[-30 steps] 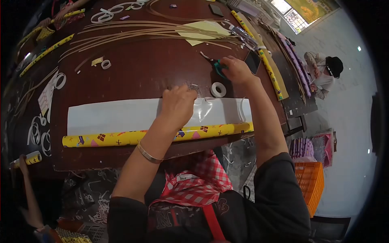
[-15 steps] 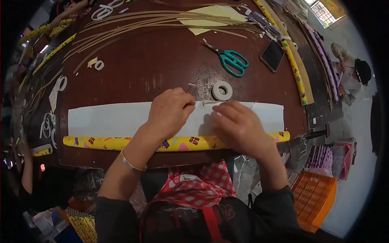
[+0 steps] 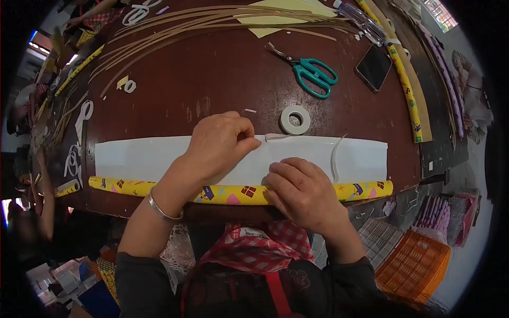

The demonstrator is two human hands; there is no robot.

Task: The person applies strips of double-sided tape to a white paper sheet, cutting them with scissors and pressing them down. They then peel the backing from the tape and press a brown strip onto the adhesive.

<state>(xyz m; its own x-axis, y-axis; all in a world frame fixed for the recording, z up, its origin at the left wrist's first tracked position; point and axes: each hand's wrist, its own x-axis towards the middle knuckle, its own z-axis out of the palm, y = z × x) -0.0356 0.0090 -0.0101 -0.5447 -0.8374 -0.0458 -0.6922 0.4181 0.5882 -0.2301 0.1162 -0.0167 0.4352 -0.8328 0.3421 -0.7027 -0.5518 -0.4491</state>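
A yellow patterned wrapping paper roll [image 3: 233,194] lies along the near table edge, its white underside [image 3: 143,153] spread flat beyond it. My left hand [image 3: 220,143] is closed in a pinch over the sheet's far edge; whatever sits between its fingertips is hidden. My right hand [image 3: 307,193] rests on the roll, fingers curled over its upper side and thumb on the near side. Just beyond the sheet lies a white tape roll [image 3: 295,120], a short tape end [image 3: 275,138] beside it at the sheet's edge. A thin curled white strip [image 3: 334,159] stands right of my right hand.
Teal-handled scissors [image 3: 315,78] and a phone [image 3: 374,68] lie farther back. Long brown strips [image 3: 175,29] cross the far table, partly over yellow paper [image 3: 260,13]. Another yellow roll [image 3: 405,90] lies at right. An orange crate [image 3: 413,265] stands at lower right; other people work at left.
My right hand has come down and nearer from the sheet's far edge onto the roll. The curled strip now shows beside it. My left hand keeps its pinch; the view has shifted slightly.
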